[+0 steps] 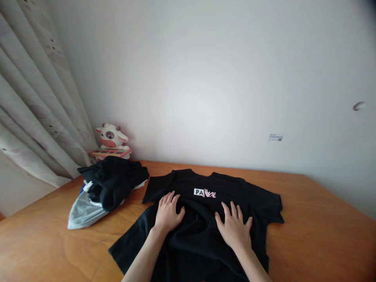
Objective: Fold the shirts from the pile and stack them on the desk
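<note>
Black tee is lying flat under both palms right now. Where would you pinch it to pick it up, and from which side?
Probably at the shoulder seams either side of the collar of the black T-shirt, coming from the far edge. It lies front up, print showing, sleeves spread, collar toward the wall. The left hand and right hand rest flat, fingers spread, below the print.

One head-worn camera looks forward and down across the worktop (323, 219). It sits close, facing the wall (205, 78).
</note>
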`<state>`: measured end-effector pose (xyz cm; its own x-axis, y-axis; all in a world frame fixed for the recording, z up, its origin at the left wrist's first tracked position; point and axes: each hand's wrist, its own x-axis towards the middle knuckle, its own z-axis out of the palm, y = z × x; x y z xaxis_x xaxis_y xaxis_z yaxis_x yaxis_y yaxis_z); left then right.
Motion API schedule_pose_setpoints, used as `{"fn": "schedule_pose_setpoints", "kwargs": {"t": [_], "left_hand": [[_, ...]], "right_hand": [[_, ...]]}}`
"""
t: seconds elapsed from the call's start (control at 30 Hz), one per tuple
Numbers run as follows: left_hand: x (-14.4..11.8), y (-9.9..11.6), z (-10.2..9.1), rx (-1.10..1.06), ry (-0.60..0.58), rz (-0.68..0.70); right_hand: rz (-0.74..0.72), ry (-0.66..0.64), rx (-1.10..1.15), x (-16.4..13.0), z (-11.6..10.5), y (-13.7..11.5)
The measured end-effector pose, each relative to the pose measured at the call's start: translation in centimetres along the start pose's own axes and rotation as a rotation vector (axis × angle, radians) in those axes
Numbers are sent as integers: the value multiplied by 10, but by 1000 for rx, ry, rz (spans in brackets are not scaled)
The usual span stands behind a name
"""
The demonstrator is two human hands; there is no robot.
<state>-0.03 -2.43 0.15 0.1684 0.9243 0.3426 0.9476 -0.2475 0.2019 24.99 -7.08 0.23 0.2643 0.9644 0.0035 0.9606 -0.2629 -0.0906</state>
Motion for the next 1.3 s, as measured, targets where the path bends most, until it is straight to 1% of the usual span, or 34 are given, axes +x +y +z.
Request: {"fn": "schedule_pose_setpoints", "kwargs": {"t": [0.1,0.2,0.33,0.4,0.47,0.5,0.53,0.57,0.6,0.67,0.77,0.87,0.97,1.03,1.13,1.2,1.23,1.3], "left_hand": [[2,1,1,-46,17,88],[3,0,3,-90,1,152],[3,-3,6,-130,-19,109],[5,-3,7,-145,-22,97],[6,-2,8,-155,-25,88],[7,-2,8,-159,-25,81],[8,-1,8,-163,-27,74],[9,-1,9,-168,-29,69],[10,-1,10,-172,-32,64],[11,-1,11,-182,-40,61],[10,-2,12,-191,-49,61],[10,-2,11,-187,-60,56],[12,-1,10,-183,-78,53],[12,-2,11,-188,-80,47],[9,-3,12,-208,-48,32],[6,-4,11,-240,4,24],[6,-4,10,-264,37,18],[13,-3,6,-318,97,12]], "right_hand": [[-9,7,-9,3,2,0],[-11,24,-23,3,9,0],[-33,66,10,4,20,4],[-82,115,71,15,16,11],[-188,176,164,39,3,21],[-264,196,217,56,-6,25],[-308,216,262,75,-16,30],[-284,248,276,97,-25,33],[-231,258,269,120,-33,34],[-179,241,264,164,-42,34],[-127,180,257,212,-37,26],[-89,105,246,236,-20,17],[-82,39,244,244,-7,13],[-74,31,249,245,-4,15],[-7,99,248,241,-8,23],[37,156,236,233,-14,29],[37,174,229,228,-17,31],[-24,179,213,214,-21,35]]}}
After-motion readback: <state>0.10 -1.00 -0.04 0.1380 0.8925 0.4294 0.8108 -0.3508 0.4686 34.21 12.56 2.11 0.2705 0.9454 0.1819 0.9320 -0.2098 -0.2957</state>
